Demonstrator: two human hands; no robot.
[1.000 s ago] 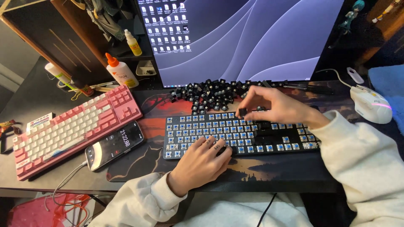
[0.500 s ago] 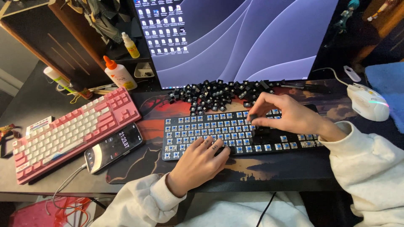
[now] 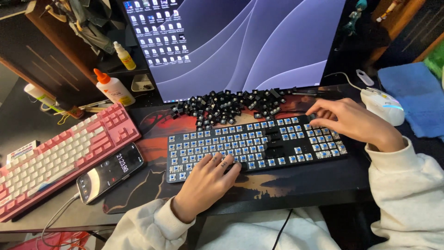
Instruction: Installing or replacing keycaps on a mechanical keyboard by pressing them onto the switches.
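The black keyboard (image 3: 256,146) lies on the table in front of the monitor (image 3: 240,46), caps off, blue switches bare. The left hand (image 3: 208,183) rests flat on its near edge, holding nothing. The right hand (image 3: 354,122) pinches at the top right rows — whether its grip holds a cap I cannot tell. Best to steady the board and work straight down, with the keycap pile (image 3: 226,104) just behind.

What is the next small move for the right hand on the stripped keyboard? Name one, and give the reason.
Probably press the black keycap at the right hand fingertips down onto a bare blue switch in the upper right block of the black keyboard. Nearly all switches stand uncapped, the loose keycap pile lies just behind, and the left hand rests on the keyboard's front edge.
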